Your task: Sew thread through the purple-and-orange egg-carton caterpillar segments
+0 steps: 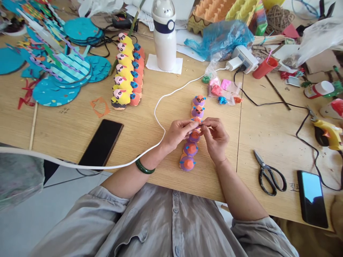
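A strip of egg carton decorated with purple and orange clay figures (190,149) lies lengthwise in front of me. The two far figures carry dark face marks and blue ears; the nearer ones show orange mounds with small blue bits. My left hand (179,132) and my right hand (215,135) meet over the middle of the strip. Both are closed, thumbs and forefingertips pinched close together around something tiny and dark. It is too small to name, and my fingers partly cover the figure under them.
Bagged clay lumps (221,87) lie beyond my right hand. Black-handled scissors (268,173) and a phone (312,198) sit at right; another phone (102,144) is at left. A white cable (160,121) crosses the table. Finished-looking carton strips (124,71) and a white bottle (164,43) stand behind.
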Tool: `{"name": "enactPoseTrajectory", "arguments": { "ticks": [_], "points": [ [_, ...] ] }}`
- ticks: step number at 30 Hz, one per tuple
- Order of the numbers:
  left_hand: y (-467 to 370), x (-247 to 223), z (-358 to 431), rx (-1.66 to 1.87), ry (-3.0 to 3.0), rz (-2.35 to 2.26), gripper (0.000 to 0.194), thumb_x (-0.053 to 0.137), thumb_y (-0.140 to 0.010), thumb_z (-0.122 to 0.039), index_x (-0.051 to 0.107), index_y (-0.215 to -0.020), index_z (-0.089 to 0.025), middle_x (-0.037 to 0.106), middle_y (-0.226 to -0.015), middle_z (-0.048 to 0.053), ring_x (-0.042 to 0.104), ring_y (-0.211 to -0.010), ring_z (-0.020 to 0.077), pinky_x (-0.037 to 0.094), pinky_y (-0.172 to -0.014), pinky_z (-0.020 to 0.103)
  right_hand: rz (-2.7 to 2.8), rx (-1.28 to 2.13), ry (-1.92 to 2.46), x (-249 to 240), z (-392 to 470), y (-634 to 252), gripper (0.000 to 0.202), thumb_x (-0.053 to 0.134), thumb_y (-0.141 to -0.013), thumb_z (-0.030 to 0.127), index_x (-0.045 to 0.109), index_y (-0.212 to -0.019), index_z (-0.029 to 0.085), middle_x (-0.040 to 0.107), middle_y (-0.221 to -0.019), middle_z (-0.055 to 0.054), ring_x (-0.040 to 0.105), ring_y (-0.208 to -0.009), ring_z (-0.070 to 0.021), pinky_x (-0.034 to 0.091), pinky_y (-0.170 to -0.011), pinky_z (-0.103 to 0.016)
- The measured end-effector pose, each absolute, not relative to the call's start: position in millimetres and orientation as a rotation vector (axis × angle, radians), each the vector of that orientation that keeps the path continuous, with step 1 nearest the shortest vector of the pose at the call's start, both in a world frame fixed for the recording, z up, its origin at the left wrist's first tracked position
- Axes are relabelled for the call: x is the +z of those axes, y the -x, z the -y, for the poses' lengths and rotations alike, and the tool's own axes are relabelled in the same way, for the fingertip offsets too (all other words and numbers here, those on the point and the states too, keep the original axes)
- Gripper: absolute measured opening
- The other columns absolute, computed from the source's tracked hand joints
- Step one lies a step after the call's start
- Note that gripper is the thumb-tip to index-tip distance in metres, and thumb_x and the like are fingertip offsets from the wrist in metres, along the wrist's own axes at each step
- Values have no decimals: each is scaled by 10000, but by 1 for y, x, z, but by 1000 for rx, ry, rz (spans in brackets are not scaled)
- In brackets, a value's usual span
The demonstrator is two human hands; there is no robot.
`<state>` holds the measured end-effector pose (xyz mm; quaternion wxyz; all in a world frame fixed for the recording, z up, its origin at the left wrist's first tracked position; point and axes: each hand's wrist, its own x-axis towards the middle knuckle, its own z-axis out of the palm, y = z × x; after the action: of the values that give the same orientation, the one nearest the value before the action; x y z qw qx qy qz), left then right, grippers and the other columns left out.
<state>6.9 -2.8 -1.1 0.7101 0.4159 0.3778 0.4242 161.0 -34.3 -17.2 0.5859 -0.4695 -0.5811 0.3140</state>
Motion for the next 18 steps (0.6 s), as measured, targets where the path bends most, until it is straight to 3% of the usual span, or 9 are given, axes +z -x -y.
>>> {"name": "enactPoseTrajectory", "arguments": {
  "ticks": [7,10,14,18],
  "points": [
    [-4,1,2,987,-1108,-896,463,747,-793,-622,781,-776,-160,621,-638,3,562,-642,102,427,-586,213,1290,784,1112,-17,34,-160,79,701,-942,339,710,-962,263,661,-1034,-25,675,-877,-144,611,-657,-273],
    [-5,0,3,991,-1102,-902,499,718,-814,-646,772,-748,-154,594,-619,-1,533,-614,98,421,-581,218,1306,782,1097,-16,34,-160,61,701,-942,320,708,-957,262,651,-1033,-25,678,-866,-142,618,-661,-280],
    [-4,-4,3,993,-1101,-917,515,698,-845,-642,765,-739,-142,456,-559,-39,428,-549,78,359,-530,220,1377,749,1112,-14,33,-161,56,689,-948,311,704,-971,263,652,-1058,-35,682,-894,-153,633,-672,-289],
    [-3,-5,2,988,-1153,-920,503,717,-841,-629,742,-705,-144,488,-604,-30,406,-567,73,354,-539,217,1417,726,1113,-13,33,-161,42,680,-953,296,700,-966,262,652,-1060,-35,682,-900,-153,639,-673,-288]
  ]
}}
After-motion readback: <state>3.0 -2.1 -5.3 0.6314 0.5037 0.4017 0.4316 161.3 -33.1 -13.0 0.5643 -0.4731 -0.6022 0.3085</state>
